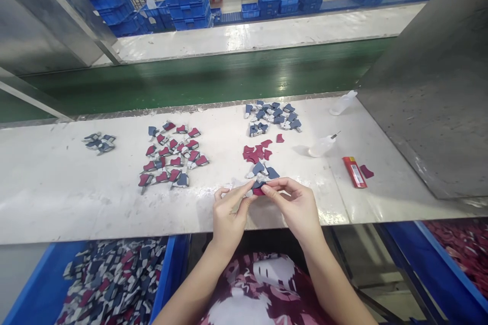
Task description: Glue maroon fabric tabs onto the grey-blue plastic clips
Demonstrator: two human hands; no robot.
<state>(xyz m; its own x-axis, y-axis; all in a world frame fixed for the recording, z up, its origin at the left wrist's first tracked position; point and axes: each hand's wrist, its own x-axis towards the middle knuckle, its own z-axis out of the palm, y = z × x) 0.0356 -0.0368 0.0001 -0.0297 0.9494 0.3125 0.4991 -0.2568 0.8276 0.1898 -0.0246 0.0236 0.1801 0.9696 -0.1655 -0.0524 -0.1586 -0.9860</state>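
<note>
Both my hands meet at the table's front, pinching one small part of red and dark blue between thumbs and fingers. My left hand grips its left side, my right hand its right side. Blue-and-white pieces lie just beyond my fingertips. Behind them is a pile of flat red pieces, with a cluster of blue-and-white pieces farther back. Many assembled red, blue and white parts are spread to the left.
Two translucent bottles and a red box stand or lie at right. Farther left is a small blue-grey group. Filled blue bins sit below the table. A green conveyor runs behind.
</note>
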